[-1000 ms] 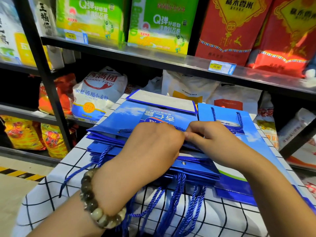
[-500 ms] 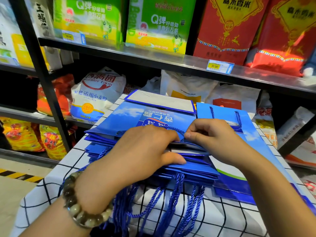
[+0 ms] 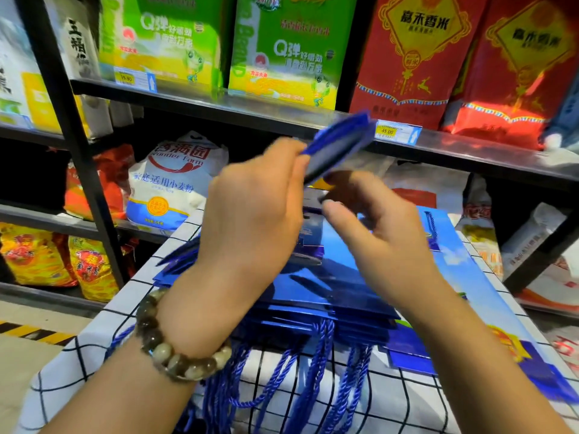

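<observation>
While my left hand (image 3: 257, 208) pinches one folded blue bag (image 3: 340, 142) up above the stack (image 3: 329, 286) on the checked cloth (image 3: 78, 364), my right hand (image 3: 376, 233) hovers loose and empty just below it, so with the bag picked off, I next need to catch its free edge and pull it open.

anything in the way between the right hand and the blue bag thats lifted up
Nothing visible. The left hand pinches the blue paper bag above the stack of bags, and the right hand sits just under it with only air between. Blur hides whether its thumb touches.
</observation>
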`<state>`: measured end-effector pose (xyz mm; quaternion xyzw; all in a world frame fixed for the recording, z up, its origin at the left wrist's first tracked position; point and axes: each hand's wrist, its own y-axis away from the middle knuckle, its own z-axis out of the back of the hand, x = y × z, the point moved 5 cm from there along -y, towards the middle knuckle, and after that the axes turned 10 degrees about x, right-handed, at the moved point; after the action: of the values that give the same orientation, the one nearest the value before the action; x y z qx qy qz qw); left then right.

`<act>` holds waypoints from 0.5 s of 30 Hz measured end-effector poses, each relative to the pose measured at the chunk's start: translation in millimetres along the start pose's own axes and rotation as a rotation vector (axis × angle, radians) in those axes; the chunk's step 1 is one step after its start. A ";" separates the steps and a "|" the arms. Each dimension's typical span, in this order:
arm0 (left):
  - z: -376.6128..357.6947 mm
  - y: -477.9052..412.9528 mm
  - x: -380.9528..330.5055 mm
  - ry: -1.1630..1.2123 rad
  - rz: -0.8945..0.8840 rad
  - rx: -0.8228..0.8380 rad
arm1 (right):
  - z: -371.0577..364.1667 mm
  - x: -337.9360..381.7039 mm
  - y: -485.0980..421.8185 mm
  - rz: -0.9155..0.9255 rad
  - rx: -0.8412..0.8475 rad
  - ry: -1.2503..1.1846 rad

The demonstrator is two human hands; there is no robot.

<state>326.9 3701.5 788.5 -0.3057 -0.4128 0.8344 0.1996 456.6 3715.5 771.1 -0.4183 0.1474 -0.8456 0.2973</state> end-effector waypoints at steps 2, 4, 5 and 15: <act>17.1 -9.1 -3.6 0.080 0.037 -0.169 | -15.4 7.0 -9.0 0.026 0.133 -0.070; 26.5 -17.8 -2.0 0.221 0.080 -0.275 | -26.7 14.7 -17.1 0.042 0.180 -0.073; 27.8 -22.1 3.1 0.366 0.117 -0.296 | -30.4 20.6 -21.0 0.066 0.184 -0.036; -28.6 33.0 55.4 1.537 0.862 -0.535 | -35.5 -5.4 -28.3 -0.053 0.593 0.317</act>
<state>302.9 3731.0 729.1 -0.9394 -0.1962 0.2807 0.0136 420.2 3741.0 760.3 -0.1807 -0.0717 -0.9135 0.3574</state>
